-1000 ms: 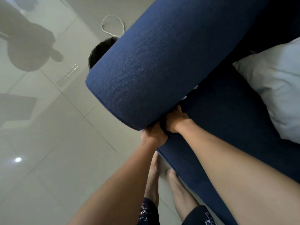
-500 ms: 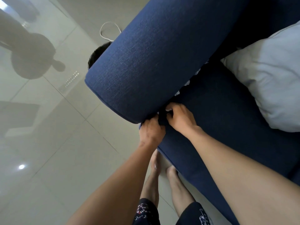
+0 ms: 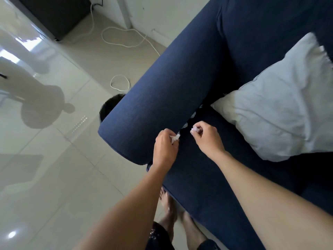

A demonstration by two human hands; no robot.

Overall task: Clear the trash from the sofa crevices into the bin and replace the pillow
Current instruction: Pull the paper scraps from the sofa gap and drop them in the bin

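A dark blue sofa has a thick armrest beside its seat cushion. More white crumpled trash shows in the crevice between them. My left hand is shut on a white scrap of trash at the armrest's front end. My right hand pinches another white scrap just above the seat. A white pillow lies on the seat to the right. A black bin stands on the floor behind the armrest, mostly hidden by it.
Glossy pale floor tiles spread out to the left. A white cable loops on the floor beyond the bin. A dark cabinet stands at the top left. My bare feet are by the sofa's front edge.
Both hands have come up out of the crevice, each now holding a white scrap. The view has pulled back, showing more of the floor, bin and pillow.
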